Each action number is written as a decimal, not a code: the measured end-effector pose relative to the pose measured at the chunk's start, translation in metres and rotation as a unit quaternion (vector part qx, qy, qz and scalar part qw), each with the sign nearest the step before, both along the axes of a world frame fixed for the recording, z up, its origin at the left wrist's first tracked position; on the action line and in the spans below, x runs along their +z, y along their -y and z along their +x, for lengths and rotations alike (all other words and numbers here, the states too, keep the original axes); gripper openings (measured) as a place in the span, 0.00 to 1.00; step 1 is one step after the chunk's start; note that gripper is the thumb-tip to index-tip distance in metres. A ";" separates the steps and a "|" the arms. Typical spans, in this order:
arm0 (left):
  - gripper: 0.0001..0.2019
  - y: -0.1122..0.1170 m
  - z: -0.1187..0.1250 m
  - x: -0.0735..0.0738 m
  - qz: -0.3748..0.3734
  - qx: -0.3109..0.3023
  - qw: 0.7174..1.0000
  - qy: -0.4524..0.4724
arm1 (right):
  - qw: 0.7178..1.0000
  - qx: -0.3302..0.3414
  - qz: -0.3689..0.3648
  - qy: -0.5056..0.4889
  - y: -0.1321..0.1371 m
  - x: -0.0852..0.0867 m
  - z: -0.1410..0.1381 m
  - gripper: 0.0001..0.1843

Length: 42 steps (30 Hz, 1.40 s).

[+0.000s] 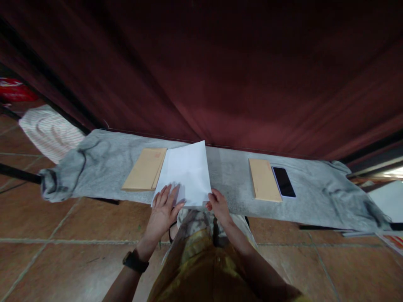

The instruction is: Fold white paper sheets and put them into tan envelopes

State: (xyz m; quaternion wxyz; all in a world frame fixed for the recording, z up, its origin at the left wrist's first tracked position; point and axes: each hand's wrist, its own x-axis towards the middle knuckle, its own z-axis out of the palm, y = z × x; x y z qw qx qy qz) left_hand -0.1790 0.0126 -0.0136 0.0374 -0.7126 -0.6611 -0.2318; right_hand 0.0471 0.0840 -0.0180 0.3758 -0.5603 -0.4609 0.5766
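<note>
White paper sheets (187, 163) lie on the grey cloth in front of me, their right side lifted a little off it. My left hand (163, 205) rests with spread fingers on the lower left of the paper. At the lower right corner, my right hand (218, 204) pinches the paper between thumb and fingers. A stack of brown envelopes (143, 170) lies just left of the paper, touching or nearly touching its edge. Farther right is another brown envelope (265, 179), possibly more than one.
A phone (284, 182) lies against the right envelope. The grey cloth (229, 167) covers a narrow bench. Dark red fabric (201, 75) hangs behind it. A striped cloth (52, 130) is at the left, and papers (388, 201) sit low at the right.
</note>
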 end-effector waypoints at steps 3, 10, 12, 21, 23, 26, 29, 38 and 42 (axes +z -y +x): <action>0.30 -0.002 0.003 0.006 0.019 -0.006 0.999 0.029 | 0.998 -0.051 0.003 -0.028 0.002 0.003 0.033 0.21; 0.30 -0.013 0.031 -0.003 0.018 -0.065 0.996 0.064 | 0.989 -0.140 -0.004 -0.051 0.013 -0.006 0.115 0.22; 0.29 -0.015 0.045 -0.005 0.015 -0.081 0.994 0.067 | 0.986 -0.158 -0.011 -0.048 0.015 -0.012 0.131 0.24; 0.24 -0.024 0.099 -0.002 -0.062 -0.146 0.986 0.058 | 0.989 -0.148 0.004 0.013 0.017 -0.024 0.151 0.27; 0.23 -0.029 0.111 -0.005 -0.073 -0.160 0.983 0.053 | 0.989 -0.143 0.006 0.029 0.016 -0.023 0.153 0.27; 0.23 -0.039 0.131 -0.005 -0.090 -0.180 0.979 0.037 | 0.990 -0.137 0.003 0.044 0.013 -0.023 0.159 0.26; 0.24 -0.055 0.152 -0.003 -0.104 -0.197 0.975 0.024 | 0.990 -0.111 0.005 0.083 0.012 -0.020 0.167 0.25; 0.25 -0.105 0.194 -0.015 -0.125 -0.202 0.971 -0.013 | 0.858 -0.051 0.149 0.488 0.026 -0.002 0.170 0.22; 0.26 -0.116 0.199 -0.019 -0.130 -0.219 0.967 -0.021 | 0.870 0.020 0.287 0.400 0.003 -0.002 0.147 0.26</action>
